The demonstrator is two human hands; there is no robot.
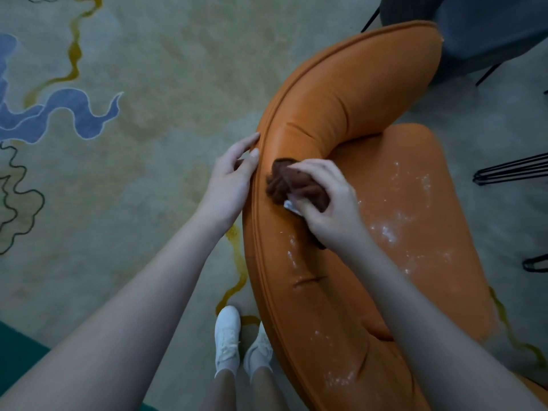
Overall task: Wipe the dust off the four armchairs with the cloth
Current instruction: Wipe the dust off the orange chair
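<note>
On the floor beneath everything lies a pale patterned carpet [133,69] with wavy blue and mustard lines. Standing on it is an orange leather armchair [355,93] with a curved, piped backrest; its seat cushion [430,179] and the inner face of the backrest are speckled with white dust [388,229]. Beyond the armchair, at the top right, is a dark grey chair [489,31], and black wire legs [510,172] show at the right edge. The left hand [229,179] rests with relaxed, mostly straight fingers against the backrest's outer rim, holding nothing. The right hand [329,203] grips a bunched brown cloth [284,182], pressing it onto the top of the backrest just beside the left hand. White sneakers [226,336] stand close against the armchair's back.
</note>
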